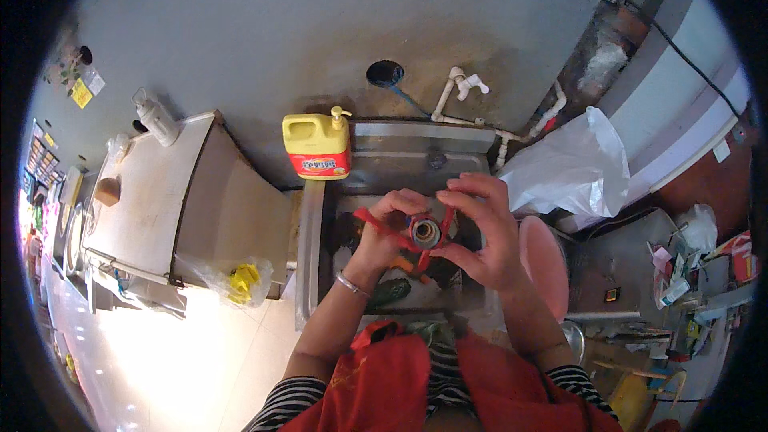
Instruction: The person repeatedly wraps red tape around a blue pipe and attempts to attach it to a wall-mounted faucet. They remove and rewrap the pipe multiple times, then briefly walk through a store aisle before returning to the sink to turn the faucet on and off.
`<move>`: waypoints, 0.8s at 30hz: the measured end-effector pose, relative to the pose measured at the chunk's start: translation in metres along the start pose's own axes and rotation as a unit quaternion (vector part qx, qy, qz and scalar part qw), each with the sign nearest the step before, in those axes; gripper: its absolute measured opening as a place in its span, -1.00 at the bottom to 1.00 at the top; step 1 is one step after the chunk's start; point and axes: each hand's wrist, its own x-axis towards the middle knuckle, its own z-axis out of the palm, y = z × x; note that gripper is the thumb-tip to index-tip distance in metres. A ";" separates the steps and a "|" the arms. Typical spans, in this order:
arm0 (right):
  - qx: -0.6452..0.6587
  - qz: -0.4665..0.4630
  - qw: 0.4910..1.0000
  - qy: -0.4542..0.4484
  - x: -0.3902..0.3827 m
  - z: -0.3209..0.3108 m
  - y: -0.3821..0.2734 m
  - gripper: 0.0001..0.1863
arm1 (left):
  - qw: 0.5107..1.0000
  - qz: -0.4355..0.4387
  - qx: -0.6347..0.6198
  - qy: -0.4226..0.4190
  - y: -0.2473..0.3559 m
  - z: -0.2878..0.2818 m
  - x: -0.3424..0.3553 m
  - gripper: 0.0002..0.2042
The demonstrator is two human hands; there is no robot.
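Note:
Over the sink (310,240), both my hands hold a small round fitting (425,231) with a grey ring, a hollow centre and red arms spreading from it. Its exact kind I cannot make out. My left hand (388,228) is closed around its left side and a red arm. My right hand (488,232) grips the right side, with thumb below and fingers above. Underneath in the sink lie a dark green, cucumber-like vegetable (390,294) and an orange piece (402,265). My hands hide part of the sink's contents.
A yellow pump jug (318,144) stands on the sink's back left corner. A white tap (468,84) is on the wall behind. At right are a white plastic bag (572,168) and a pink basin (544,268). A cabinet (232,208) stands left.

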 end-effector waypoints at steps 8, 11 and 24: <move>-0.015 -0.031 0.999 0.019 0.002 0.015 0.008 -0.59 | 0.992 -0.059 -0.115 -0.001 -0.007 -0.001 0.000 -0.76; -0.005 -0.029 0.999 0.036 0.001 0.018 0.013 -0.64 | 0.995 -0.045 -0.085 0.021 -0.014 -0.001 0.000 -0.76; 0.043 0.043 0.997 0.055 0.004 0.036 0.061 -0.59 | 0.982 -0.138 -0.100 0.078 -0.061 -0.022 0.008 -0.70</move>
